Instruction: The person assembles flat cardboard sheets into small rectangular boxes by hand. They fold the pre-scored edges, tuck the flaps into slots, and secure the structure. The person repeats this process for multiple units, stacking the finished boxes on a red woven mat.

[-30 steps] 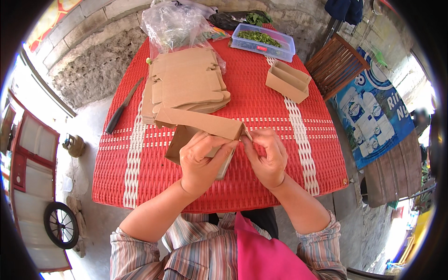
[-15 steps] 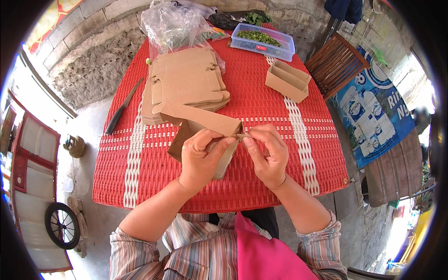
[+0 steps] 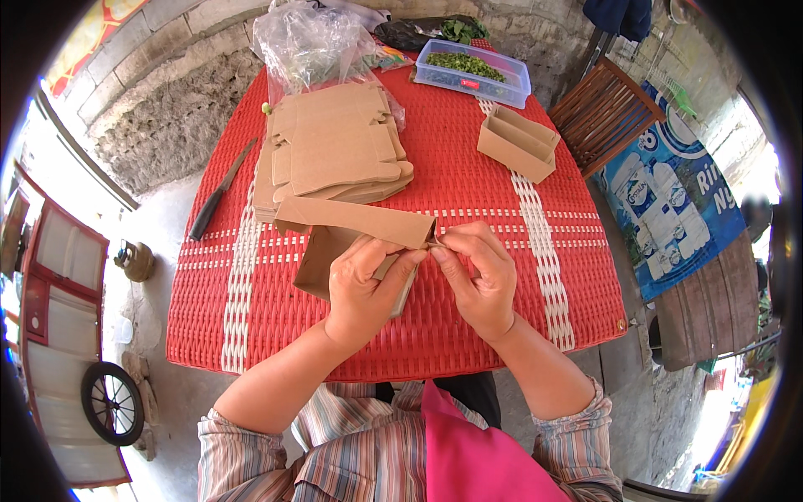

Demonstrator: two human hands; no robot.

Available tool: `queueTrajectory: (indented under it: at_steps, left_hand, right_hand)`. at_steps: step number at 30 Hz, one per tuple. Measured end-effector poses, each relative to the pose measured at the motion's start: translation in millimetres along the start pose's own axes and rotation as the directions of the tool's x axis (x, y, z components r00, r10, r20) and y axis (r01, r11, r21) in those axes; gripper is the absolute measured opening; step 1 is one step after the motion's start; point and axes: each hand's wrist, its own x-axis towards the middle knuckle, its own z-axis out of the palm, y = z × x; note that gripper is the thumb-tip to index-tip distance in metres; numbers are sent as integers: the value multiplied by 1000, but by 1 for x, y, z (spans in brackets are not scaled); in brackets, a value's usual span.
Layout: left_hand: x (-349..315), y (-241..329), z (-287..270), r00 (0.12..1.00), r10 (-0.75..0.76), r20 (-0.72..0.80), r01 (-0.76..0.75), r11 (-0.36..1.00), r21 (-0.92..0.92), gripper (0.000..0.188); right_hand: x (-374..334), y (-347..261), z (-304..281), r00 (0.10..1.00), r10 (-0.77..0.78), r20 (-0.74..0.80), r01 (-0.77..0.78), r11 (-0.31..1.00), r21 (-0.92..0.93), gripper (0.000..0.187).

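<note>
A partly folded brown cardboard box [image 3: 355,217] is held over the near part of the table, its long upper flap raised and its inside facing me. My left hand [image 3: 365,280] pinches the box near its right corner, thumb and forefinger closed on the cardboard. Right beside it, my right hand [image 3: 477,272] pinches the same corner, where a small flap is bent; the fingertips hide part of it. Behind the box lies a stack of flat, unfolded cardboard boxes [image 3: 335,142]. One folded box [image 3: 519,142], open at the top, stands at the back right.
A knife [image 3: 219,194] with a dark handle lies on the left of the red woven table [image 3: 468,343]. At the back are a clear plastic bag [image 3: 309,46] and a plastic tub [image 3: 519,82] of chopped greens. A wooden chair [image 3: 604,113] stands at the right.
The box has tilted slightly, and the left end of its upper flap has come down and left. Both hands stay at the right corner, almost in place.
</note>
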Motion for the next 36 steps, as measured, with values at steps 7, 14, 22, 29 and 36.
queueTrajectory:
  at_steps: [7, 14, 22, 29, 36]
  left_hand:
    - [-7, 0, -1, 948, -318, 32, 297, 840, -454, 11]
    - [-8, -6, 0, 980, -191, 50, 193, 868, -458, 14]
    - [-9, -13, 1, 997, -68, 32, 74, 966, -248, 22]
    - [-6, -7, 0, 987, -157, 29, 159, 974, -163, 18]
    - [-6, -11, 4, 987, -162, 15, 162, 971, -175, 11]
  right_hand:
    - [-4, -1, 3, 997, 59, -49, -53, 992, 116, 14]
    - [-3, -1, -3, 999, -49, -17, 50, 998, 42, 14]
    - [-3, -1, -3, 970, -242, 6, 241, 966, -97, 22]
    - [-7, 7, 4, 962, -268, 50, 273, 947, -167, 25]
    - [-4, -2, 5, 971, -213, 109, 231, 954, -192, 31]
